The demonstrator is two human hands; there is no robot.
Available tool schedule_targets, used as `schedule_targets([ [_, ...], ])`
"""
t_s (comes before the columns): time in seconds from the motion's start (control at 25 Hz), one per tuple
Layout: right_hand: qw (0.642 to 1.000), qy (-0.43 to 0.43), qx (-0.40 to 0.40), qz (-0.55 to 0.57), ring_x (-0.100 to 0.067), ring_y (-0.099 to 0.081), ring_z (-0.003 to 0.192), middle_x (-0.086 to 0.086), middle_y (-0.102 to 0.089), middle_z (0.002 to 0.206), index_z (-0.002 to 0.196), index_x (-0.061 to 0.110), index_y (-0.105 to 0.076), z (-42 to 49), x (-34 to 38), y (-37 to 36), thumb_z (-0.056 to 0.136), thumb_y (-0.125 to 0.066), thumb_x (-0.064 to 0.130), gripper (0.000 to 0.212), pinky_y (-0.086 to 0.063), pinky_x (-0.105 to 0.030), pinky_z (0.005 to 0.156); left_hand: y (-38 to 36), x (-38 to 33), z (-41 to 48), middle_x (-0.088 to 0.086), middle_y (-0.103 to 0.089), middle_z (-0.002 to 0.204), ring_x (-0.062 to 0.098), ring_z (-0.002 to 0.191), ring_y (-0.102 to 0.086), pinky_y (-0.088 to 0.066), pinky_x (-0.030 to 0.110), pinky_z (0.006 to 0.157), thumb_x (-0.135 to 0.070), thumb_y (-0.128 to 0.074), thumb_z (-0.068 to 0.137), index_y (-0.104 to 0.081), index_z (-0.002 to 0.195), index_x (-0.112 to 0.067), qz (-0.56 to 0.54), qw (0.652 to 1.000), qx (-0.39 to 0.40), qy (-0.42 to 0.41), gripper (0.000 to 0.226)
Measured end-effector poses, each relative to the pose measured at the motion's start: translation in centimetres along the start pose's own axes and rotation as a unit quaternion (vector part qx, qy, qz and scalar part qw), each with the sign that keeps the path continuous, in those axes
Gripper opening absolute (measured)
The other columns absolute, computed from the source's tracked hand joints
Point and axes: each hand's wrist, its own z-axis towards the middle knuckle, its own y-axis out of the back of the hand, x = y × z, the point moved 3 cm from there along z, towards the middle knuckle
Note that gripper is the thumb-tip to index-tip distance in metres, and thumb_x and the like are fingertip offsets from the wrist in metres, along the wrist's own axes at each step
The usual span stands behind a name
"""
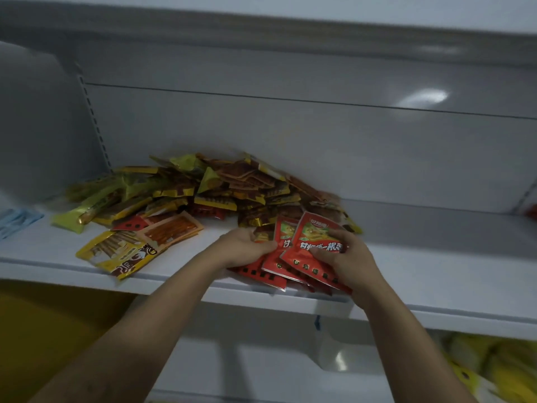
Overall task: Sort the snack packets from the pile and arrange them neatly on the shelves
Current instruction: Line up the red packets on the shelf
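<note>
A pile of snack packets (pixel 220 193), mostly yellow, gold and brown, lies heaped against the back of a white shelf (pixel 436 251). At the shelf's front edge, several red packets (pixel 305 257) are fanned in a stack. My left hand (pixel 244 247) grips the stack's left side from beneath, thumb on top. Over the right side, my right hand (pixel 345 257) pinches the top red packet, thumb across its printed face. Both forearms reach up from below.
Loose yellow and orange packets (pixel 125 251) lie at the front left of the shelf. A pale blue packet (pixel 14 221) sits at the far left. Yellow goods (pixel 494 367) fill the lower shelf at right. A slotted upright (pixel 93 117) stands at the back left.
</note>
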Motion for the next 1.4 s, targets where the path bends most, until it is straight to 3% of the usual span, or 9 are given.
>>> schedule_targets([
  [0.12,0.999,-0.017,-0.028,0.030,-0.019,-0.072,0.080,-0.002,-0.063,0.110,0.133,0.024,-0.050,-1.1,-0.1,0.0,0.079,-0.081,0.020,0.062,-0.055,-0.025,0.056,-0.2,-0.6,-0.2,0.001,-0.061,0.120,0.020,0.104,-0.061,-0.051,0.032,0.089,-0.060,-0.057,0.088,-0.056,0.123,-0.024,-0.019,0.998,0.008,-0.054,0.050],
  [0.24,0.998,-0.016,-0.053,0.017,-0.019,-0.072,0.080,-0.003,-0.063,0.113,0.133,0.025,-0.050,-1.8,0.1,-0.3,0.079,-0.081,0.021,0.062,-0.056,-0.026,0.054,0.5,-1.8,-0.4,0.003,-0.070,0.093,0.018,0.081,-0.070,-0.058,0.034,0.079,-0.038,-0.056,0.097,-0.057,0.104,-0.015,-0.166,0.981,0.083,-0.063,0.024],
  [0.32,0.997,-0.008,-0.077,0.008,-0.019,-0.071,0.081,-0.003,-0.063,0.116,0.133,0.027,-0.049,-2.3,0.3,-0.5,0.079,-0.080,0.023,0.062,-0.056,-0.026,0.054,0.6,-2.5,-0.1,0.007,-0.072,0.089,0.021,0.078,-0.072,-0.059,0.037,0.078,-0.032,-0.059,0.097,-0.057,0.110,-0.016,-0.221,0.966,0.119,-0.062,0.021],
  [0.48,0.995,0.017,-0.102,-0.004,-0.015,-0.070,0.087,0.000,-0.063,0.117,0.131,0.029,-0.049,-3.4,-0.2,-0.9,0.080,-0.080,0.024,0.060,-0.057,-0.023,0.059,-1.3,-2.8,0.9,0.013,-0.069,0.102,0.030,0.081,-0.073,-0.061,0.043,0.070,-0.017,-0.076,0.085,-0.041,0.135,-0.016,-0.368,0.918,0.139,-0.047,0.061],
  [0.56,0.993,0.029,-0.111,0.020,-0.016,-0.071,0.088,0.000,-0.063,0.117,0.129,0.031,-0.050,-4.0,-0.3,-0.7,0.080,-0.080,0.023,0.058,-0.059,-0.026,0.064,-2.4,-3.0,1.0,0.016,-0.071,0.097,0.032,0.074,-0.074,-0.060,0.040,0.060,-0.012,-0.081,0.079,-0.046,0.131,-0.008,-0.414,0.899,0.136,-0.033,0.063],
  [0.72,0.988,0.046,-0.132,0.068,-0.015,-0.071,0.087,0.001,-0.063,0.115,0.126,0.031,-0.051,-4.4,0.0,0.8,0.081,-0.079,0.018,0.055,-0.060,-0.028,0.065,-3.1,-4.8,0.1,0.014,-0.076,0.090,0.031,0.078,-0.074,-0.059,0.041,0.073,-0.018,-0.079,0.081,-0.064,0.111,-0.007,-0.436,0.884,0.153,-0.076,0.036],
  [0.92,0.980,0.080,-0.161,0.081,-0.013,-0.069,0.088,0.009,-0.060,0.108,0.125,0.033,-0.048,-6.5,0.1,7.8,0.083,-0.077,0.019,0.052,-0.060,-0.029,0.067,-6.8,-11.4,-2.6,0.012,-0.074,0.105,0.033,0.087,-0.074,-0.059,0.044,0.076,-0.020,-0.080,0.079,-0.051,0.127,-0.017,-0.446,0.858,0.205,-0.150,0.055],
  [1.32,0.974,0.091,-0.207,0.000,-0.013,-0.069,0.096,0.007,-0.058,0.121,0.134,0.042,-0.046,-13.4,-4.0,28.8,0.082,-0.074,0.045,0.059,-0.060,-0.039,0.081,-19.9,-26.7,-10.6,0.008,-0.076,0.095,0.031,0.082,-0.074,-0.060,0.040,0.068,-0.023,-0.078,0.082,-0.054,0.121,-0.019,-0.445,0.839,0.231,-0.209,0.047],
  [1.4,0.972,0.083,-0.221,-0.006,-0.013,-0.067,0.099,0.008,-0.056,0.123,0.137,0.043,-0.044,-15.0,-5.2,32.1,0.082,-0.072,0.047,0.062,-0.060,-0.039,0.082,-22.7,-29.0,-11.7,0.008,-0.076,0.097,0.032,0.083,-0.074,-0.060,0.045,0.074,-0.026,-0.080,0.080,-0.053,0.122,-0.020,-0.441,0.840,0.236,-0.213,0.050],
])
